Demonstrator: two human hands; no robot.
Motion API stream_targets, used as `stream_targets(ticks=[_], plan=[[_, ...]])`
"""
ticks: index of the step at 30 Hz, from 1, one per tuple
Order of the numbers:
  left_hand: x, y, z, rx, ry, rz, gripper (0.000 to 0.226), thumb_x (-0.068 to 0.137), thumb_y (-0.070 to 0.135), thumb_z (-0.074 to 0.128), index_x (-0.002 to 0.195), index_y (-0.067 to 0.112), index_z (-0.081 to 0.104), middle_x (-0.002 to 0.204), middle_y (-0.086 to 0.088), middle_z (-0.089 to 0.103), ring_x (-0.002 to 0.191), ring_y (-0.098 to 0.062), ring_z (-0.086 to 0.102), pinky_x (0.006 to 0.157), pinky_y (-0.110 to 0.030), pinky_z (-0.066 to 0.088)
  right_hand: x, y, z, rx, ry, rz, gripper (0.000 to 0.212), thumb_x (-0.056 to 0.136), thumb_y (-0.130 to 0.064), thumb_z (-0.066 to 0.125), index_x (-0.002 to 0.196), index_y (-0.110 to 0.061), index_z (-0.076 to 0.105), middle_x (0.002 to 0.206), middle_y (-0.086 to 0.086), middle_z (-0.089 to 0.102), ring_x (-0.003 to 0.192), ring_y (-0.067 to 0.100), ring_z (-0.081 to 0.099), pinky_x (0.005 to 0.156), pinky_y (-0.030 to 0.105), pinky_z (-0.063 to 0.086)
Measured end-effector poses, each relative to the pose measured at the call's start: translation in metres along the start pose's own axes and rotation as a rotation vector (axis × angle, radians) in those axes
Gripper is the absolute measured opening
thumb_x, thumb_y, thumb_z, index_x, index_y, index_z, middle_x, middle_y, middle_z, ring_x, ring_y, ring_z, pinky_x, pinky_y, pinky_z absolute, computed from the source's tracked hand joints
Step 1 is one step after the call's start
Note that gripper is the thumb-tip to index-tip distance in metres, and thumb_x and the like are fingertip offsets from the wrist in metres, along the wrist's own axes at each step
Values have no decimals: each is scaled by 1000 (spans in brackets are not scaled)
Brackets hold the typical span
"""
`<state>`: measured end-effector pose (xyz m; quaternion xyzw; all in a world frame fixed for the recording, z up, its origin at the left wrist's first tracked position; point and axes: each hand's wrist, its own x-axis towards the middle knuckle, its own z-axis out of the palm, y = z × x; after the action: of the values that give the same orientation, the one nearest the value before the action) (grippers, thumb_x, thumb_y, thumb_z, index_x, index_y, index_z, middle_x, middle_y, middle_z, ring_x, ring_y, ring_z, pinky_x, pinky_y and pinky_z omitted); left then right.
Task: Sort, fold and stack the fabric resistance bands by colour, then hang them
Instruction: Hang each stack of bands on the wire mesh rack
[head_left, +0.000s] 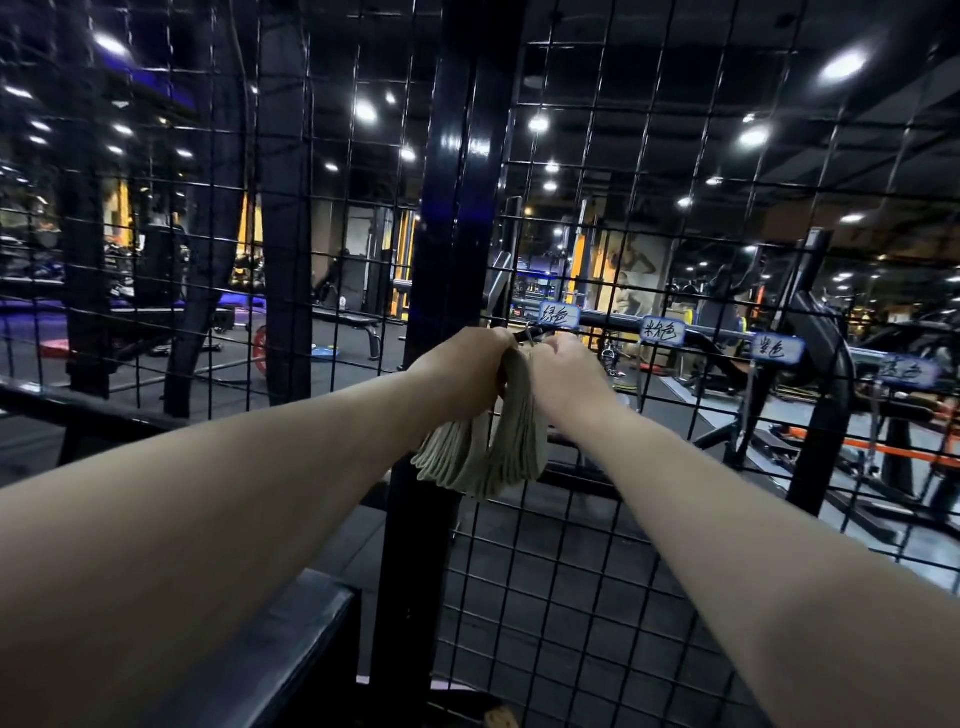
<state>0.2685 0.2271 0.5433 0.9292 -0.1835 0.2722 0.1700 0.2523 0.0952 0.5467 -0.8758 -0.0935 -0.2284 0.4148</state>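
Standing just beyond both hands, the wire grid panel (649, 571) is backing the work. The stack of pale green bands (488, 457) is hanging folded below and between the hands. The left hand (467, 364) and right hand (563, 364) are each gripping its top, fingers curled round it. A small hook (527, 335) is showing just above the knuckles. Likely risk: some loops missing the hook, the stack spilling as the grip is loosening.

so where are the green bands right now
The bands hang mid-frame, gripped by left hand and right hand at the wire grid, below-left of the leftmost label.
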Motion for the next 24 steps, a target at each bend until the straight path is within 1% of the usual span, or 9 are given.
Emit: stream_targets(ticks=[2, 5, 9, 12, 16, 17, 19, 21, 24], plan=[[0, -1, -1, 21, -8, 15, 26, 91, 3, 52, 114, 12, 59, 102, -5, 68, 88, -21, 66, 80, -36, 55, 7, -1, -7, 16, -206, 80, 54, 93, -33, 51, 142, -13, 37, 126, 8, 53, 103, 22, 50, 89, 37, 43], [1, -1, -2, 53, -14, 27, 28, 91, 4, 55, 118, 10, 57, 104, -6, 68, 89, -21, 67, 81, -35, 56, 10, 1, -13, -78, -417, 120, 82, 71, -36, 71, 139, -22, 28, 117, 7, 54, 102, 22, 56, 96, 46, 50], [4, -2, -2, 64, -4, 45, 28, 91, 7, 57, 119, 10, 57, 105, -6, 67, 91, -21, 66, 82, -33, 55, 13, 3, -9, -312, -348, -19, 99, 69, -38, 81, 145, -24, 20, 138, 6, 37, 120, 25, 43, 101, 43, 44], [6, -3, -3, 71, 29, 73, 23, 94, 9, 53, 116, 9, 61, 106, -9, 66, 95, -25, 63, 78, -27, 46, 8, 7, 1, -398, -270, -116, 76, 79, -40, 69, 133, -28, 16, 128, 12, 37, 118, 32, 43, 99, 49, 44], [10, -4, -3, 111, -27, 69, 20, 94, 9, 54, 112, 12, 62, 105, -3, 67, 94, -19, 65, 86, -34, 53, -2, 12, 12, -298, -178, -141, 38, 87, -19, 48, 110, -26, 19, 116, 16, 48, 102, 38, 53, 83, 49, 49], [10, -4, -3, 131, -27, 85, 20, 93, 9, 55, 112, 13, 62, 104, -2, 67, 92, -18, 66, 85, -34, 54, -5, 13, 14, -321, -131, -176, 37, 87, -15, 45, 113, -23, 21, 119, 18, 49, 103, 38, 53, 83, 47, 48], [11, -4, -3, 166, -36, 137, 21, 94, 8, 53, 113, 13, 62, 106, -1, 66, 92, -17, 65, 78, -27, 53, -13, 21, 18, -482, 25, -307, 41, 85, -7, 46, 120, -17, 26, 138, 22, 37, 124, 40, 42, 97, 50, 42], [7, 0, -5, 92, -12, 118, 22, 96, 9, 49, 114, 13, 61, 114, 0, 63, 100, -16, 61, 78, -23, 49, -21, 30, 20, -697, 202, -540, 46, 76, 0, 48, 118, -13, 35, 143, 22, 30, 132, 38, 31, 103, 52, 36], [7, 0, -7, 121, -20, 110, 23, 95, 10, 49, 115, 11, 60, 113, -4, 63, 101, -18, 60, 79, -23, 47, -30, 36, 22, -879, 317, -745, 29, 70, 3, 52, 97, -6, 57, 111, 19, 52, 99, 33, 44, 77, 42, 49]])
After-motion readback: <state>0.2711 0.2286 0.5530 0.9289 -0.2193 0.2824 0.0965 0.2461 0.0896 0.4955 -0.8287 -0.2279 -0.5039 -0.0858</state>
